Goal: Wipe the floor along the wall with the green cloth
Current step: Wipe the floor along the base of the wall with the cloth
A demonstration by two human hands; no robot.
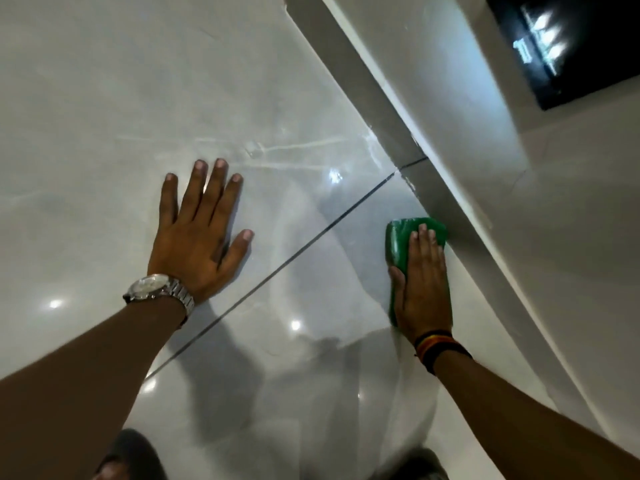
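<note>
The folded, glossy green cloth (pixel 401 244) lies flat on the shiny pale tiled floor (pixel 104 98), touching the grey skirting of the white wall (pixel 554 220) at its 3 o'clock. The right hand (pixel 424 289) presses on it, fingers together and flat; the left hand (pixel 199 233), fingers spread, rests at 9 o'clock

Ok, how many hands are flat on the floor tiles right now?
1: the left hand lies spread on bare tile. The right hand presses on the green cloth beside the wall base.

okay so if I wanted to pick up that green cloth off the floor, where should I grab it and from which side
Probably its far end, coming from above on the side away from the wall. The cloth lies flat under the right hand, hard against the skirting, so only that end and the open-floor edge show.
</note>
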